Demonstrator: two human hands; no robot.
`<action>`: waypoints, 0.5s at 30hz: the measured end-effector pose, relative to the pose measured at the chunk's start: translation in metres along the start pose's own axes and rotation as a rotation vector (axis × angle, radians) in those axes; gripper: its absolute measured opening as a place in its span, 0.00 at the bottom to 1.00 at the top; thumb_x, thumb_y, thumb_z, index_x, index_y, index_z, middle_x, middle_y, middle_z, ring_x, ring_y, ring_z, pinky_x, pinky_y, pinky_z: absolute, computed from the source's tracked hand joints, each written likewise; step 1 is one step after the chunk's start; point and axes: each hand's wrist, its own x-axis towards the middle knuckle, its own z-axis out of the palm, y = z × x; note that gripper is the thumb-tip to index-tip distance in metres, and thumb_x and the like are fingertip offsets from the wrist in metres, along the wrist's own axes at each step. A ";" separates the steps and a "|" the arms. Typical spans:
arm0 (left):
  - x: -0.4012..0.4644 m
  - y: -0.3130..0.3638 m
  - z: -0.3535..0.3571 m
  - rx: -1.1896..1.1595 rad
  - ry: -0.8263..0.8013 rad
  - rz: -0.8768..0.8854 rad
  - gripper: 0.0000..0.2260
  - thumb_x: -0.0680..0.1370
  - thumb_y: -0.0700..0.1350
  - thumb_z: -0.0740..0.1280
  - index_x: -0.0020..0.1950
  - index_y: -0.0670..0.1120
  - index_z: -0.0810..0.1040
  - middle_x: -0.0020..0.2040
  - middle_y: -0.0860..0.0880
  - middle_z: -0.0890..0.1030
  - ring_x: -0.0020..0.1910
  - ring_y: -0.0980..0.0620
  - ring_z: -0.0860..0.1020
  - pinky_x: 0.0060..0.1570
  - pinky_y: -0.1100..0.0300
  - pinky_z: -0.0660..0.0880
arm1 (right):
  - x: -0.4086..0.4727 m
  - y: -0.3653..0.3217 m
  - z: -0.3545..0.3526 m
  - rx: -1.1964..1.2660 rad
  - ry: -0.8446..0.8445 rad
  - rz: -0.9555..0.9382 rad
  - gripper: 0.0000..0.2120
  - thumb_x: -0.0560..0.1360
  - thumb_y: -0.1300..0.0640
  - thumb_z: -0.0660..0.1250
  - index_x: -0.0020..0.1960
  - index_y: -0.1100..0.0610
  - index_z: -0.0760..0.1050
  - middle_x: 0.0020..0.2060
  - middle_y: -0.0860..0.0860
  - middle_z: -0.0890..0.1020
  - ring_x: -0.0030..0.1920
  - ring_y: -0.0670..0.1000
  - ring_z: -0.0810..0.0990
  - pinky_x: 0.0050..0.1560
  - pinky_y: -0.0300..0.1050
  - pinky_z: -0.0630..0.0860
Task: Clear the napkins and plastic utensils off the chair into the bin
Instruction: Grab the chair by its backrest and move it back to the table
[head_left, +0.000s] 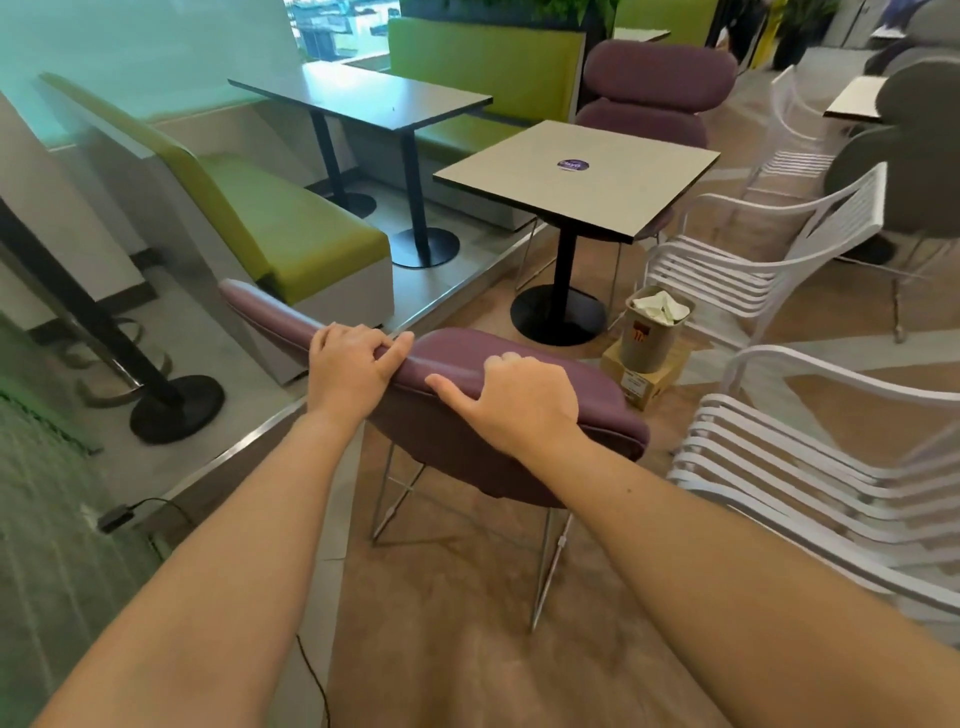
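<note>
Both hands are gripping the purple chair (519, 374) backrest: left hand (349, 371) and right hand (519, 402) with fingers curling over its top edge. The bin (655, 332) (holding crumpled napkins (661, 306)) is sitting on the floor beside the square desk (576, 176)

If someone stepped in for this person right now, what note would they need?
Left hand and right hand both grip the top of the purple chair's backrest; neither holds any litter.
The bin stands on a cardboard box beside the square table, with crumpled napkins already inside.
The chair's seat is hidden behind the backrest, so check it for leftover napkins or utensils.
</note>
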 end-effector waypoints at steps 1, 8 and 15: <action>-0.001 0.001 0.001 0.014 0.014 -0.009 0.28 0.75 0.66 0.50 0.38 0.48 0.80 0.39 0.47 0.81 0.48 0.43 0.76 0.59 0.49 0.63 | 0.000 0.001 -0.002 0.005 -0.002 -0.015 0.37 0.74 0.25 0.47 0.41 0.56 0.78 0.37 0.51 0.80 0.32 0.50 0.71 0.30 0.43 0.60; -0.009 0.020 0.007 0.067 0.051 -0.047 0.29 0.76 0.64 0.50 0.36 0.45 0.80 0.37 0.44 0.80 0.45 0.40 0.76 0.54 0.49 0.63 | -0.002 0.023 -0.006 0.010 -0.011 -0.089 0.37 0.73 0.24 0.47 0.37 0.54 0.77 0.32 0.49 0.78 0.30 0.50 0.72 0.27 0.42 0.59; -0.039 0.096 0.014 0.125 0.043 -0.191 0.26 0.76 0.65 0.51 0.37 0.49 0.80 0.40 0.48 0.80 0.47 0.44 0.74 0.54 0.51 0.61 | -0.007 0.098 -0.014 0.003 0.021 -0.222 0.34 0.72 0.22 0.46 0.32 0.51 0.70 0.29 0.45 0.72 0.28 0.48 0.69 0.27 0.43 0.57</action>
